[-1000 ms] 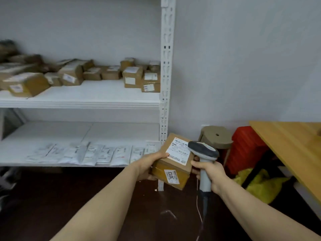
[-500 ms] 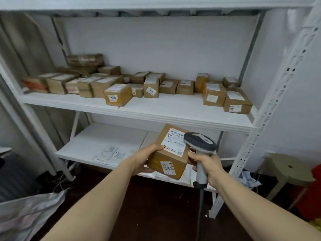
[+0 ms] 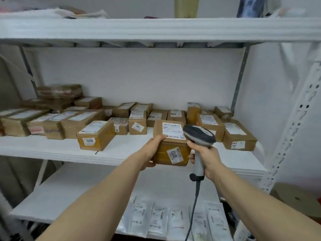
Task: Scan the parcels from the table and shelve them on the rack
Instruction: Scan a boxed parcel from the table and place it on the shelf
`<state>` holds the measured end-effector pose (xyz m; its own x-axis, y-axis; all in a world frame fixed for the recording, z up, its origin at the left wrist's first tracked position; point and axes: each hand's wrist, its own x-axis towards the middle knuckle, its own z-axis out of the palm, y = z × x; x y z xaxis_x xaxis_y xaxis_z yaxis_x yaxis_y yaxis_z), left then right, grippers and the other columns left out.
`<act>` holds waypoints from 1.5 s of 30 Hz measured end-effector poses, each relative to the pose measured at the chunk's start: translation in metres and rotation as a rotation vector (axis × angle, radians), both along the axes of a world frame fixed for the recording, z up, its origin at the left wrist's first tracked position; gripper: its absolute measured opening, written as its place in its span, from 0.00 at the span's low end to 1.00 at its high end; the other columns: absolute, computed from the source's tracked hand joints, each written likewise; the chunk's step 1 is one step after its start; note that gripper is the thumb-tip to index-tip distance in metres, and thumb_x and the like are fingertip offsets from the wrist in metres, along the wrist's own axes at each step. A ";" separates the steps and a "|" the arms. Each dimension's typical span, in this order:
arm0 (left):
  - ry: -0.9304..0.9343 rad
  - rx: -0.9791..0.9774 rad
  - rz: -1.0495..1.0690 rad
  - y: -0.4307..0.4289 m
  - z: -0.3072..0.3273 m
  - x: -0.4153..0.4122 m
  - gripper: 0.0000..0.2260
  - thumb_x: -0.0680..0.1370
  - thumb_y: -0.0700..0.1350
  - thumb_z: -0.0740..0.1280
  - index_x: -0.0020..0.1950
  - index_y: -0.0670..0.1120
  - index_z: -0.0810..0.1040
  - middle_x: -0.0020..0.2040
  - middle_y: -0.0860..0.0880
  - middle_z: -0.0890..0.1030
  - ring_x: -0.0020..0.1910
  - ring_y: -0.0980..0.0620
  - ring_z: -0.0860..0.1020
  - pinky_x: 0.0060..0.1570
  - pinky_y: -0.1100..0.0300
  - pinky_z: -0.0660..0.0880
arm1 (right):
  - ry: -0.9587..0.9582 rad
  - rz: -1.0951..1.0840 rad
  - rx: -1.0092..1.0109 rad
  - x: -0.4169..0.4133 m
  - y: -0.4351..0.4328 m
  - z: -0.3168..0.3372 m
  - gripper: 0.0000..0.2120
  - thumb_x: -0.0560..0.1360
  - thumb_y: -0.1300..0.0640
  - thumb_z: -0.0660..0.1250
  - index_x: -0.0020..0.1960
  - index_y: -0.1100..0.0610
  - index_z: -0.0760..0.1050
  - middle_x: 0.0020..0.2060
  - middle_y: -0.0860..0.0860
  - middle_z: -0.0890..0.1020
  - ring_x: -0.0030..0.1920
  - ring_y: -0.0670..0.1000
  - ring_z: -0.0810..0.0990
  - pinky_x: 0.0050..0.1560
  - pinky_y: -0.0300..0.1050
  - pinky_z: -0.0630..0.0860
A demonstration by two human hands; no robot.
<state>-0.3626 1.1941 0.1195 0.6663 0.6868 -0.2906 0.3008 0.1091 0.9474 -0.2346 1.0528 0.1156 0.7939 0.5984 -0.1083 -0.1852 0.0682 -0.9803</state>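
I hold a brown cardboard parcel [image 3: 171, 146] with a white shipping label on top and a sticker reading 3013 on its front. My left hand [image 3: 152, 150] grips its left side, thumb on the top edge. My right hand [image 3: 206, 157] grips the handle of a grey barcode scanner [image 3: 199, 136], and its fingertips touch the parcel's right side. The parcel hovers over the front edge of the white rack's middle shelf [image 3: 121, 150], in front of a row of similar brown boxes.
Several brown parcels line the back of the middle shelf, one marked 1006 [image 3: 96, 134] at front left and another box [image 3: 238, 138] at right. White mailer bags [image 3: 173, 221] lie on the lower shelf. The rack's perforated post [image 3: 293, 129] stands at right; the scanner cable [image 3: 193, 209] hangs down.
The view turned from the table side to face the rack. Both hands raised the parcel and scanner from lower-shelf height up to the middle shelf's front edge.
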 end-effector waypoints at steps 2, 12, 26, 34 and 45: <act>0.041 0.001 -0.021 0.016 0.002 0.025 0.17 0.75 0.66 0.60 0.56 0.55 0.72 0.50 0.49 0.81 0.52 0.49 0.78 0.56 0.51 0.73 | 0.010 -0.038 -0.036 0.020 0.014 0.000 0.13 0.67 0.53 0.78 0.46 0.57 0.78 0.35 0.54 0.84 0.30 0.50 0.82 0.28 0.41 0.77; 0.214 0.015 -0.247 0.063 -0.012 0.118 0.19 0.73 0.58 0.69 0.58 0.48 0.72 0.51 0.47 0.82 0.52 0.49 0.80 0.58 0.54 0.76 | 0.077 -0.152 -0.114 0.091 0.041 -0.010 0.13 0.68 0.60 0.77 0.49 0.62 0.79 0.38 0.57 0.85 0.30 0.51 0.80 0.27 0.41 0.75; 0.393 0.466 -0.460 0.104 0.008 0.122 0.70 0.50 0.62 0.81 0.75 0.60 0.32 0.78 0.48 0.34 0.77 0.43 0.37 0.73 0.37 0.48 | 0.073 -0.421 -0.162 0.074 0.013 -0.015 0.08 0.70 0.65 0.74 0.48 0.62 0.78 0.42 0.58 0.85 0.38 0.54 0.84 0.32 0.42 0.76; 0.498 0.773 -0.569 0.086 0.006 0.150 0.69 0.46 0.76 0.69 0.79 0.52 0.42 0.78 0.42 0.48 0.77 0.40 0.48 0.74 0.44 0.52 | 0.166 -0.381 -0.021 0.020 -0.005 -0.028 0.11 0.71 0.62 0.74 0.50 0.67 0.79 0.37 0.60 0.85 0.35 0.55 0.83 0.35 0.46 0.79; 0.286 0.854 -0.770 -0.010 -0.016 0.172 0.49 0.65 0.65 0.73 0.78 0.55 0.50 0.73 0.45 0.52 0.71 0.40 0.60 0.68 0.49 0.69 | 0.172 -0.825 0.085 0.053 -0.054 -0.032 0.25 0.68 0.53 0.78 0.59 0.60 0.72 0.58 0.56 0.78 0.56 0.57 0.78 0.62 0.58 0.75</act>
